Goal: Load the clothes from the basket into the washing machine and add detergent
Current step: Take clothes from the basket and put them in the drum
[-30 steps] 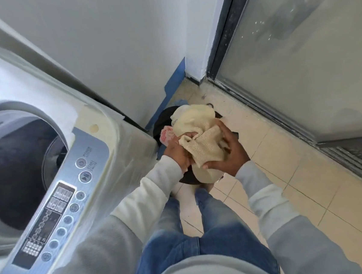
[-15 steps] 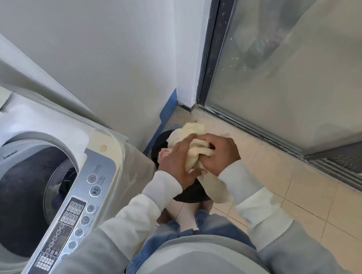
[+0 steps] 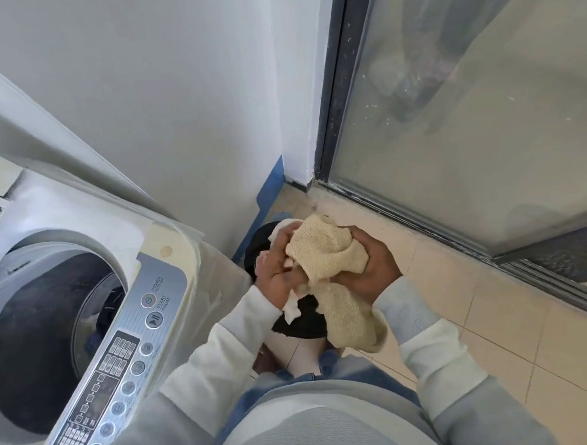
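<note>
Over the last second the cloth (image 3: 324, 251) has come up out of the basket (image 3: 302, 324), which sits on the floor just right of the washer (image 3: 170, 271). A second ago it lay spread across the basket's mouth with both hands low on it. Now it is bunched into a tight wad held between them to the right of the washer, with one long tail hanging down across the basket's near rim. The left grip (image 3: 277, 271) is curled round the wad's near-washer side and also pinches a smaller white scrap (image 3: 291, 309) that dangles below it. The right grip (image 3: 374, 268) is closed under and around the side away from the washer, fingers wrapped well into the knit. The washer's lid is up and its drum (image 3: 43, 339) stands open, with some dark fabric seeming to lie inside already. For the task this likely means the gathering is finished and the carry has begun: the load is clear of the basket but not yet over the washer. What remains, by this reading, is a swing left over the washer's panel (image 3: 119, 367) and a drop into the drum. The hanging tail could catch on the washer's edge. No detergent is in view.
</note>
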